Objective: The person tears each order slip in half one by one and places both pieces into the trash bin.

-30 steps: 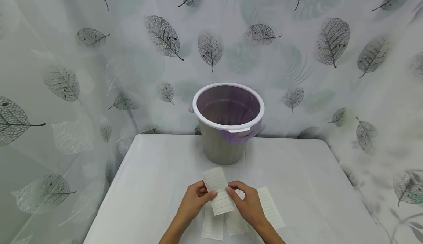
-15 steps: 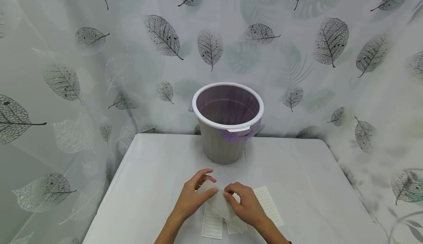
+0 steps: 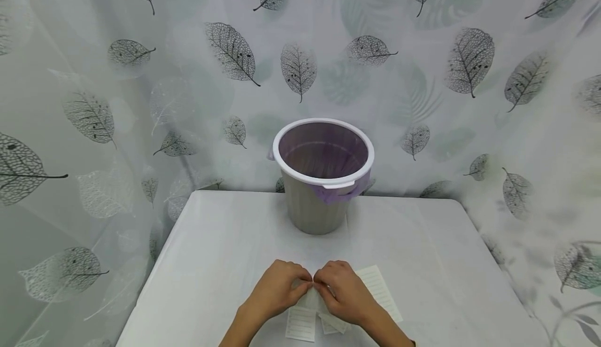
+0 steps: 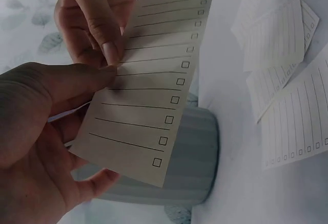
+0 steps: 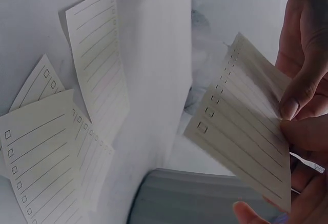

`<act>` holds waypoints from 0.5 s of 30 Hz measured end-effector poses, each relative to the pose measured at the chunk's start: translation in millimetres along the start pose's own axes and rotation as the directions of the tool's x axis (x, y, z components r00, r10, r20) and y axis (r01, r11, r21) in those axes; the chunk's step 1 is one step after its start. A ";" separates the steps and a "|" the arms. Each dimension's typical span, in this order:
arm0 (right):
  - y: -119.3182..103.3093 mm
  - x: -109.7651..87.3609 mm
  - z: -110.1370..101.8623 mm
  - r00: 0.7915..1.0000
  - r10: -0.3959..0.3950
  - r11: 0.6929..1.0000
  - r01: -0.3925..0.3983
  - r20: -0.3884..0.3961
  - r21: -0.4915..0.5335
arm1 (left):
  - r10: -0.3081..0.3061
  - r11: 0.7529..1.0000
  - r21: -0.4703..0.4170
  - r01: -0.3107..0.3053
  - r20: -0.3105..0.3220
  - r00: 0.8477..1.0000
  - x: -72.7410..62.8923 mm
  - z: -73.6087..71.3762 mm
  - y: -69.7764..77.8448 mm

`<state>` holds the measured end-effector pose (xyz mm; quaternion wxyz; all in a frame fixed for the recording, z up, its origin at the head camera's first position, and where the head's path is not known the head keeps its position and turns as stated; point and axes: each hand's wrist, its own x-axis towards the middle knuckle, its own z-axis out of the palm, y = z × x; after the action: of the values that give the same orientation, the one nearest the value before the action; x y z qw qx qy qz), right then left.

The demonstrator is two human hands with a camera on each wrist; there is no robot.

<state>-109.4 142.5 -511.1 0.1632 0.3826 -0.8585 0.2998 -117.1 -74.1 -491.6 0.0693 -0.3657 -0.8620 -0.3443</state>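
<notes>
A paper checklist sheet (image 3: 308, 303) with ruled lines and small boxes is held up between both hands, low in the middle of the head view. My left hand (image 3: 278, 288) pinches it by one long edge. Right beside it, my right hand (image 3: 346, 294) pinches that same edge, the thumb tips meeting there. The left wrist view shows the lined face of the sheet (image 4: 154, 80) slightly bowed, whole and in one piece. From the right wrist view, the sheet (image 5: 246, 126) bends near the pinch point.
Under and beside the hands lie several more checklist sheets, among them one (image 3: 300, 325) at the front and one (image 3: 380, 290) to the right. A grey bin (image 3: 313, 211) with a white rim and purple liner stands behind, towards the table's (image 3: 225, 222) back edge.
The sheet has gone from lying tilted, lined face showing, to being turned up on edge. My left hand has shifted its grip and come close against the right hand at the top edge.
</notes>
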 end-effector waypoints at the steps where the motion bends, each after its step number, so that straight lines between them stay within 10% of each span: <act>1: -0.1 -0.1 0.0 1.000 -0.004 1.000 0.004 0.002 -0.002 | -0.004 1.000 -0.005 0.004 0.010 1.000 -0.2 -0.5 0.4; 15: 1.7 0.2 -4.9 0.999 0.031 0.965 -0.022 -0.027 0.260 | 0.079 0.988 -0.124 -0.092 -0.108 0.991 -3.2 -1.2 -3.6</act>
<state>-110.5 146.4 -507.8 0.1208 0.3845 -0.8143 0.4177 -117.4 -78.5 -493.9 0.1047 -0.3878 -0.8168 -0.4142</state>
